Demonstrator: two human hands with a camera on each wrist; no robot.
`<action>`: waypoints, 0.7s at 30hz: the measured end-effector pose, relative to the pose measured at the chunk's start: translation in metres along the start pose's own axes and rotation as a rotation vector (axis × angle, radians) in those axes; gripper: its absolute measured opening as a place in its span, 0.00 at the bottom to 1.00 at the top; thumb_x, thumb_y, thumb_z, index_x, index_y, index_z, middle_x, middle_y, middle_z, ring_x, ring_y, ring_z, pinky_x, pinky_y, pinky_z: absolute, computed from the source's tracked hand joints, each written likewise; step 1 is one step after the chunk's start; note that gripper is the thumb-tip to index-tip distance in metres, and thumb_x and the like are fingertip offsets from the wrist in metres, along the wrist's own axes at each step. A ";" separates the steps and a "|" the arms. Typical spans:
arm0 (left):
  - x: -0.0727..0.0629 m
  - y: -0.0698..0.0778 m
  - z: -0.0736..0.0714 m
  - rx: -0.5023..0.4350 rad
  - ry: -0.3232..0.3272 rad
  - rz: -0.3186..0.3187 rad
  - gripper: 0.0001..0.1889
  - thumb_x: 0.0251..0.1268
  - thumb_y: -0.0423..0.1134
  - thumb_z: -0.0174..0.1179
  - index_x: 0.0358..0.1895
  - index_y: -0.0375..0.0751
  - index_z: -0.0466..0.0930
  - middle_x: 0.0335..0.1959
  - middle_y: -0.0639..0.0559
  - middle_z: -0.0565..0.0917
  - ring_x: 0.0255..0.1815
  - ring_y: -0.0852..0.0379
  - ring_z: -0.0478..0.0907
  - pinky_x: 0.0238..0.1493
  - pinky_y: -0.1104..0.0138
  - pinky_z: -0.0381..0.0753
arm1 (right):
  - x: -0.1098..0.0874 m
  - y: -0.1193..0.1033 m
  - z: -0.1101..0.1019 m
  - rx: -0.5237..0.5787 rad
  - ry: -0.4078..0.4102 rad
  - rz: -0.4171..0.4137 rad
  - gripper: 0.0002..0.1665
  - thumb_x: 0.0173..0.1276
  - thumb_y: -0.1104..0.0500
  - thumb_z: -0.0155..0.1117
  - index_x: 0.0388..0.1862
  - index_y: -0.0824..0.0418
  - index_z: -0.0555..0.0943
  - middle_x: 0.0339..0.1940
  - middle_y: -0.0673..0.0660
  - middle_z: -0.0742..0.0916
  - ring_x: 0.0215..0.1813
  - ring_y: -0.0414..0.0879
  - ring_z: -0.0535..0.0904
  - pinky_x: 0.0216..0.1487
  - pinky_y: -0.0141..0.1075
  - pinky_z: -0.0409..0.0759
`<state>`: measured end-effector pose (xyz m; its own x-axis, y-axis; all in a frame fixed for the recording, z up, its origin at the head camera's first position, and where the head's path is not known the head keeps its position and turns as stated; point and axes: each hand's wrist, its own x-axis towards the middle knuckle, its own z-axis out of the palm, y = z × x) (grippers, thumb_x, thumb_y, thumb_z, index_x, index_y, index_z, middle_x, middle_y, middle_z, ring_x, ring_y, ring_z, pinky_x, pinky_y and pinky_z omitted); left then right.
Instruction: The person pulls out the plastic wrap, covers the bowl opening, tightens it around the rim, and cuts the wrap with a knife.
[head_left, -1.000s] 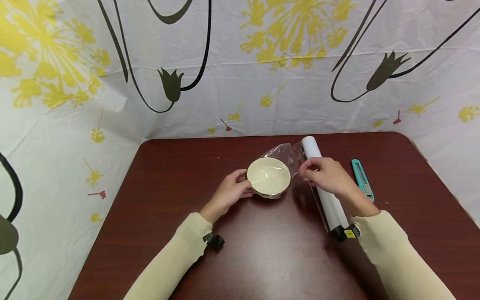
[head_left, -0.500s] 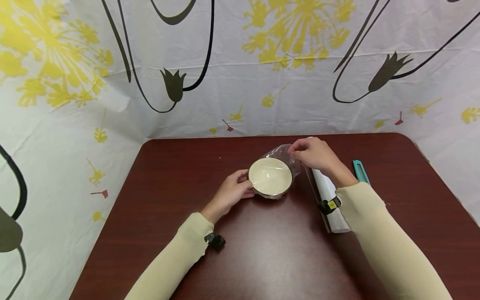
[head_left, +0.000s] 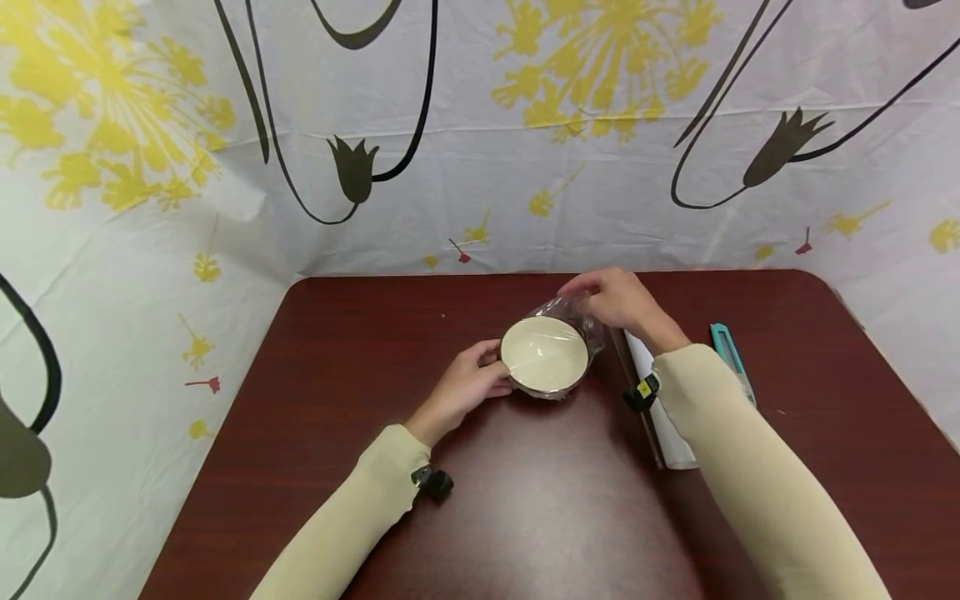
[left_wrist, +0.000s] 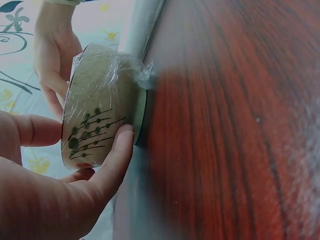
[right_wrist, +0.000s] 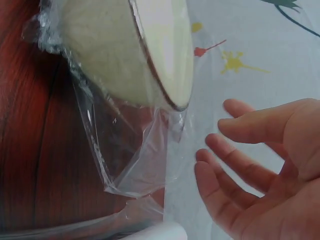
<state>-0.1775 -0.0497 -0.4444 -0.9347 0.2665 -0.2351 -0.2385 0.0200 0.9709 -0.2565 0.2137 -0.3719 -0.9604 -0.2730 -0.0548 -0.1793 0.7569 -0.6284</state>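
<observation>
A cream bowl [head_left: 545, 354] stands on the table with clear plastic wrap stretched across its mouth. Its outer side in the left wrist view carries a dark green sprig pattern [left_wrist: 87, 132]. My left hand [head_left: 468, 379] holds the bowl at its left, thumb at the rim and fingers against the side. Loose plastic wrap [right_wrist: 132, 170] hangs off the bowl's far right side. Beside this flap is my right hand [head_left: 618, 300], its fingers loosely bent and apart from the wrap in the right wrist view.
To the right of the bowl lies a white roll of plastic wrap [head_left: 667, 425], partly under the right forearm. Beyond it is a teal box cutter [head_left: 727, 348], partly covered by the sleeve. A patterned cloth [head_left: 480, 167] hangs behind the dark red table [head_left: 360, 350].
My right hand has moved left and away from me, from over the roll to the wrap's far edge, and its fingers have loosened. The left hand stays on the bowl.
</observation>
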 end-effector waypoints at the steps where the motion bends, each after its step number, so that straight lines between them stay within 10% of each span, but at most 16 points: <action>1: 0.000 0.000 0.000 0.003 0.000 0.000 0.32 0.72 0.27 0.59 0.78 0.26 0.70 0.63 0.30 0.81 0.44 0.45 0.90 0.55 0.53 0.93 | 0.002 0.000 0.001 -0.007 0.002 -0.004 0.24 0.70 0.69 0.59 0.59 0.59 0.93 0.58 0.64 0.91 0.47 0.58 0.82 0.46 0.47 0.78; 5: 0.000 0.001 0.000 0.005 0.000 -0.005 0.31 0.72 0.27 0.59 0.78 0.27 0.70 0.63 0.30 0.80 0.44 0.45 0.90 0.56 0.53 0.93 | 0.009 0.002 0.003 -0.058 0.000 -0.047 0.28 0.70 0.71 0.54 0.61 0.58 0.93 0.61 0.65 0.90 0.47 0.58 0.78 0.45 0.46 0.75; 12: 0.000 -0.001 0.000 0.000 -0.003 0.003 0.31 0.73 0.27 0.59 0.78 0.26 0.70 0.63 0.30 0.81 0.44 0.45 0.90 0.55 0.53 0.93 | 0.016 0.009 0.009 -0.152 -0.083 -0.154 0.34 0.67 0.76 0.47 0.62 0.62 0.91 0.68 0.68 0.86 0.76 0.68 0.75 0.68 0.60 0.77; 21: -0.001 -0.001 -0.001 0.003 -0.003 -0.003 0.32 0.74 0.28 0.59 0.79 0.26 0.68 0.66 0.29 0.79 0.46 0.42 0.90 0.55 0.54 0.93 | 0.016 0.012 0.018 -0.125 -0.141 -0.072 0.36 0.65 0.73 0.43 0.61 0.62 0.92 0.66 0.66 0.88 0.65 0.60 0.81 0.60 0.52 0.78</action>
<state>-0.1769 -0.0508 -0.4457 -0.9331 0.2697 -0.2380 -0.2408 0.0234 0.9703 -0.2701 0.2081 -0.3941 -0.9063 -0.4029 -0.1274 -0.2797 0.7979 -0.5340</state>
